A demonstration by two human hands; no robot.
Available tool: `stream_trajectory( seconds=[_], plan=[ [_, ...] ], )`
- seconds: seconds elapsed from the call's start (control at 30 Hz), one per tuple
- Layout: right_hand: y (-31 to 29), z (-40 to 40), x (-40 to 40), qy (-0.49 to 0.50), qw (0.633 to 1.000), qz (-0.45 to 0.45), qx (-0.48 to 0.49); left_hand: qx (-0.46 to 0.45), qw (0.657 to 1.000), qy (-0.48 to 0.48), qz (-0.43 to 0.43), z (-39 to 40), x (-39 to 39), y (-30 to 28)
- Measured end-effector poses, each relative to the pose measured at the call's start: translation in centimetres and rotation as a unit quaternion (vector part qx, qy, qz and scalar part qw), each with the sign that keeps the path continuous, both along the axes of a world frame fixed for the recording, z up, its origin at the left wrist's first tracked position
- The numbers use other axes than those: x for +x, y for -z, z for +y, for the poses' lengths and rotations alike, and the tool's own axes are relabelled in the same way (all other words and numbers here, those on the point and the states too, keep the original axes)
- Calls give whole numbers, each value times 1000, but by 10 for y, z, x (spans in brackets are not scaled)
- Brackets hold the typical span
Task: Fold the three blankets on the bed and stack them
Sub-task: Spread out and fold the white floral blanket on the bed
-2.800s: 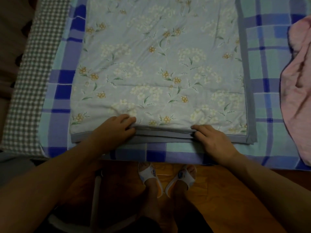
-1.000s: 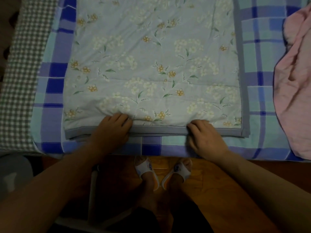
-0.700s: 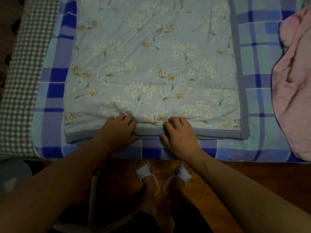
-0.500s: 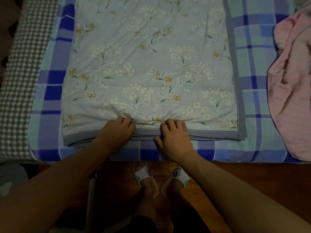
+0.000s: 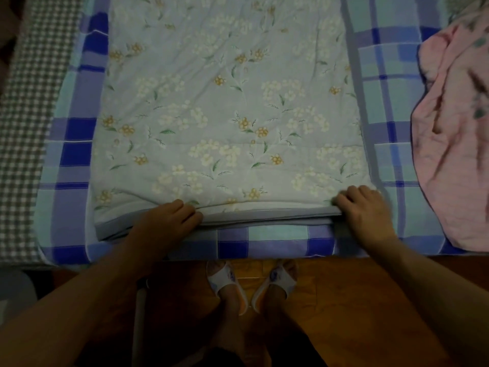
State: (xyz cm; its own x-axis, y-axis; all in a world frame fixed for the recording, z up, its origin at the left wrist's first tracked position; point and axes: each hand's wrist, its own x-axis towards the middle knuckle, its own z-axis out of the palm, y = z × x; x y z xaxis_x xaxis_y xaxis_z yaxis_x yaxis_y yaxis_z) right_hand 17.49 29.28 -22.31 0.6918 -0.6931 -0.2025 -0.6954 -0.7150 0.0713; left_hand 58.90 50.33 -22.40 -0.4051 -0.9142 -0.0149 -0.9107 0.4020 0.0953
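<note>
currently logged: floral blanket (image 5: 227, 115), part-folded, flat on the plaid bed sheet (image 5: 391, 102), near edge at the bed's front. my left hand (image 5: 169, 221) grips that layered edge toward its left, fingers curled over it; my right hand (image 5: 363, 211) pinches the near right corner. pink blanket (image 5: 455, 144), unfolded, well to the right. advice: lift both points level, keep corners matched, carry the edge straight back.

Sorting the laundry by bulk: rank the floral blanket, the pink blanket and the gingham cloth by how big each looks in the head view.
1. floral blanket, by far the largest.
2. and 3. pink blanket and gingham cloth: similar visible area, both cut off by the frame edge, so no ranking between them.
</note>
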Motion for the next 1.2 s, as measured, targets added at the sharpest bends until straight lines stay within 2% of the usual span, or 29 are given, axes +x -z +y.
stream_trajectory(
  seconds=[0.1,0.23,0.3,0.33,0.37,0.4,0.43,0.47,0.5,0.53,0.57,0.6,0.63,0.67,0.7,0.73,0.8,0.83,0.87,0.9,1.0,1.03,1.07,1.1,1.13,1.17,1.2],
  plan=[
    [-4,-7,-11,-29,998,52,-6,41,999,-26,-7,0,-9,16],
    [2,21,-18,64,988,137,31,119,979,-166,0,27,-33,20],
    [3,54,-22,179,972,142,48,144,950,-276,32,58,-52,11],
    [4,73,-18,235,961,132,63,156,925,-342,58,72,-62,5],
    [4,92,-11,301,944,103,92,164,884,-426,103,83,-70,-2],
    [5,105,-3,388,910,31,143,179,812,-521,192,88,-76,-5],
    [5,110,9,497,840,-86,201,187,712,-611,291,86,-78,-8],
    [3,105,21,611,719,-215,252,175,571,-683,421,75,-72,-9],
    [1,93,32,692,569,-335,292,162,430,-710,534,65,-64,-8],
    [-2,78,40,731,426,-426,321,137,281,-708,634,53,-54,-10],
    [-2,61,45,739,317,-492,335,97,191,-691,691,41,-42,-10],
    [-3,45,50,735,238,-537,338,59,121,-674,727,28,-35,-11],
    [-7,30,54,731,193,-557,344,28,84,-667,739,13,-33,-20],
    [-14,20,58,731,171,-556,355,2,63,-673,737,2,-33,-23],
    [-22,14,61,730,163,-554,367,3,26,-684,729,-10,-36,-33],
    [-29,12,60,716,151,-563,384,-19,24,-689,724,-14,-40,-37],
    [-45,13,47,668,117,-605,417,-69,29,-637,768,-14,-43,-46],
    [-54,15,39,644,109,-624,430,-98,62,-630,768,-10,-44,-55],
    [-64,18,30,630,107,-635,435,-112,70,-622,772,-4,-40,-59],
    [-74,21,22,626,105,-640,433,-120,86,-641,753,2,-35,-65],
    [-101,30,4,628,109,-633,439,-88,97,-715,686,33,-21,-75],
    [-110,32,0,634,116,-625,441,-76,137,-758,633,48,-18,-75],
    [-117,36,-3,648,125,-610,438,-62,213,-800,558,65,-15,-75],
    [-126,41,-6,662,136,-592,439,-44,272,-830,485,83,-14,-75],
    [-134,49,-10,683,150,-564,439,-17,295,-846,444,106,-8,-67],
    [-143,59,-14,711,157,-530,434,10,278,-861,425,137,-3,-50],
    [-149,71,-19,744,166,-488,426,51,287,-864,411,161,-5,-46]
  ],
)
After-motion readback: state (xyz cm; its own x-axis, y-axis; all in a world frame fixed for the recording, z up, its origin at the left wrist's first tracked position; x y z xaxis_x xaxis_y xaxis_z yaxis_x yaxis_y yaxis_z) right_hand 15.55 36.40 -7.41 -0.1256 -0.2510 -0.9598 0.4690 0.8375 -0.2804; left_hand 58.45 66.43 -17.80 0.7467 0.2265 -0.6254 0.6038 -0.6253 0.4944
